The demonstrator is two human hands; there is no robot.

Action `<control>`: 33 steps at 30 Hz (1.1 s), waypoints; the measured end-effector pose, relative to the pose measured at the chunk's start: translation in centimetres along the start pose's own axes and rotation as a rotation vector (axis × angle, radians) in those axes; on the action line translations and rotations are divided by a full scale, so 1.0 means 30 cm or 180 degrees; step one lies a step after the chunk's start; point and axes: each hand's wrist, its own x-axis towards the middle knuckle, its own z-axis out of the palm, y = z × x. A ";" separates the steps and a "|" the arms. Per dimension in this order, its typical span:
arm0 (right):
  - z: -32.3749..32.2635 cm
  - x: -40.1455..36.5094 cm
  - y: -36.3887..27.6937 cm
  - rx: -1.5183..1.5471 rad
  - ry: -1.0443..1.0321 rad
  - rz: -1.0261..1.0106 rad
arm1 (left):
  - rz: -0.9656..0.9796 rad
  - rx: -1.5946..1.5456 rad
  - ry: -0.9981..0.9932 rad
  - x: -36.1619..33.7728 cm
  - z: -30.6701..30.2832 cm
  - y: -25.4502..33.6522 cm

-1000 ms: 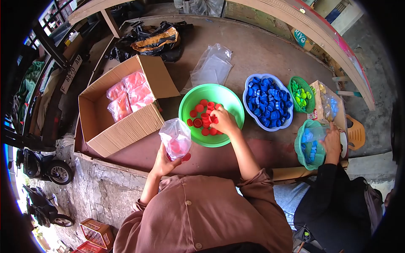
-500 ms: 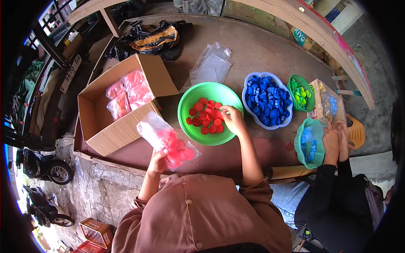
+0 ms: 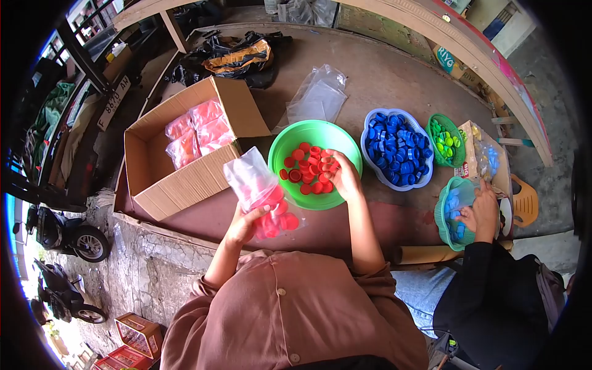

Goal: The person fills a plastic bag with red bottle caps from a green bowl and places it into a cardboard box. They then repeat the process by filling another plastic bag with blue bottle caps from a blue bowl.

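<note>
My left hand (image 3: pixel 244 226) is closed around the lower part of a clear plastic bag (image 3: pixel 248 179), and red bottle caps (image 3: pixel 287 221) show through its bottom. The bag's upper end leans to the left, close to the cardboard box. My right hand (image 3: pixel 345 179) is inside the right side of a green basin (image 3: pixel 285 132), fingers curled on red caps. More loose red caps (image 3: pixel 305 165) lie in that basin, some face up and some face down.
Left stands an open cardboard box (image 3: pixel 179 193) with filled bags (image 3: pixel 200 129). Flat plastic bags (image 3: pixel 317 92) lie behind the basin. Rightward are a basin of blue caps (image 3: pixel 398 148), a basket of green caps (image 3: pixel 445 139), and a co-worker's hands (image 3: pixel 484 216) over a teal basket (image 3: pixel 445 231).
My left hand has shifted right with the bag, which now stands more upright nearer the basin. My right hand's fingers have closed on red caps. The co-worker's hand has reached into the teal basket.
</note>
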 end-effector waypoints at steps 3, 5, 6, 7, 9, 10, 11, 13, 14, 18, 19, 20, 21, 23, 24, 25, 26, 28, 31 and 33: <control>0.031 -0.016 -0.005 -0.0556 0.0144 -0.0087 | -0.0257 -0.0763 0.0433 0.021 -0.012 -0.046; -0.003 -0.003 0.020 -0.1491 -0.0066 -0.0260 | -0.0447 -0.1009 0.0382 0.030 -0.021 -0.046; 0.004 -0.004 0.038 -0.1646 -0.0022 -0.0615 | -0.0307 -0.0705 0.0338 0.030 -0.015 -0.044; 0.003 -0.003 0.041 -0.1644 -0.0025 -0.0620 | -0.0167 -0.0401 0.0296 0.029 -0.011 -0.043; 0.005 -0.003 0.046 -0.1633 -0.0050 -0.0689 | -0.0141 -0.0314 0.0254 0.036 -0.018 -0.044; 0.005 0.001 0.054 -0.1630 -0.0057 -0.0696 | -0.0067 -0.0242 0.0143 0.040 -0.018 -0.044; 0.001 0.008 0.065 -0.2229 0.0112 -0.1178 | 0.0012 -0.0170 0.0029 0.045 -0.017 -0.042; 0.009 0.000 0.061 -0.2820 0.0289 -0.1672 | 0.0042 -0.0085 -0.0040 0.043 0.005 -0.010; 0.009 -0.007 0.055 -0.3123 0.0396 -0.1544 | 0.0076 0.0389 -0.0107 0.046 0.011 0.000; -0.006 0.000 0.068 -0.3384 0.0524 -0.1688 | 0.0177 0.0679 -0.0218 0.052 0.023 0.006; -0.009 -0.001 0.068 -0.3399 0.0545 -0.1789 | 0.0087 0.0527 -0.0232 0.053 0.020 0.002; -0.014 -0.002 0.067 -0.3396 0.0547 -0.1789 | 0.0085 0.0530 -0.0233 0.054 0.020 -0.001; -0.012 -0.008 0.057 -0.3660 0.0546 -0.1653 | 0.0057 0.0620 -0.0230 0.055 0.021 -0.005; -0.007 -0.016 0.037 -0.3920 0.0544 -0.1514 | 0.0030 0.0713 -0.0226 0.060 0.015 -0.011; -0.003 -0.019 0.027 -0.4084 0.0472 -0.1458 | -0.0081 0.0950 -0.0299 0.062 0.009 -0.007; -0.002 -0.018 0.018 -0.4250 0.0398 -0.1403 | -0.0188 0.1184 -0.0373 0.065 0.007 -0.002; -0.007 -0.014 0.015 -0.4250 0.0398 -0.1405 | -0.0186 0.1185 -0.0373 0.064 0.009 0.005; 0.000 -0.014 0.004 -0.4585 0.0129 -0.1334 | -0.0416 0.1323 -0.0451 0.055 0.031 0.045; 0.090 -0.043 -0.084 -0.3588 -0.0570 -0.2425 | -0.0543 0.1146 -0.1013 0.081 0.006 0.044; 0.138 -0.071 -0.140 -0.3013 -0.1471 -0.1397 | -0.0913 0.1267 -0.1308 0.096 0.017 0.084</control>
